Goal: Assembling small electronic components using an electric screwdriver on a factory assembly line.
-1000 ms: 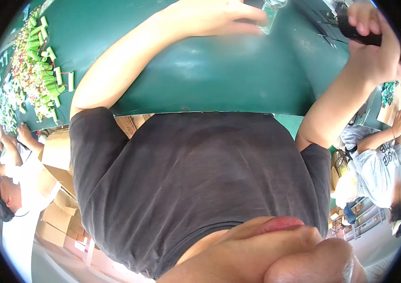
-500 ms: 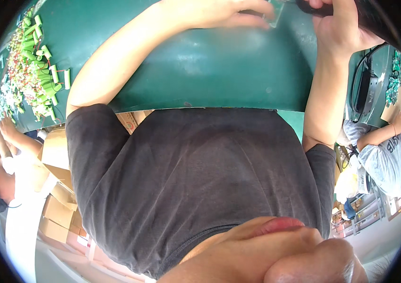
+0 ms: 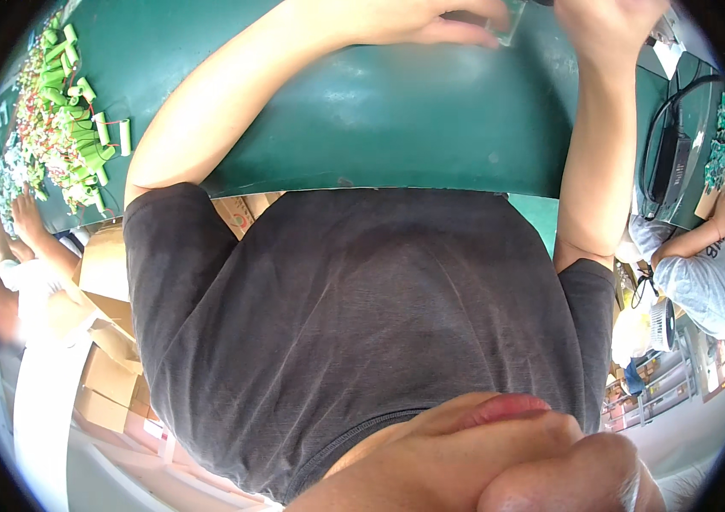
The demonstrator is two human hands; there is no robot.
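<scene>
At the top edge of the head view, my left hand [image 3: 430,20] has its fingers bent around a small clear, green-tinted piece [image 3: 512,26] that shows just beyond the fingertips. My right hand [image 3: 608,27] is closed and cut off by the upper edge of the picture. A bit of something dark shows beside it, but its kind is hidden. Both hands are raised above the dark green table [image 3: 405,119], with the left forearm slanting across it and the right one coming almost straight up.
Green cylindrical cells with red and black wires [image 3: 72,128] lie heaped at the left. A black power adapter [image 3: 671,166] with a cable rests at the right, near small green circuit boards [image 3: 722,136]. Co-workers sit on both sides. Cardboard boxes [image 3: 110,384] stand below left.
My right hand has moved up toward the picture's edge, and the black object in it has mostly left view. My left hand has shifted slightly right with the clear piece.
</scene>
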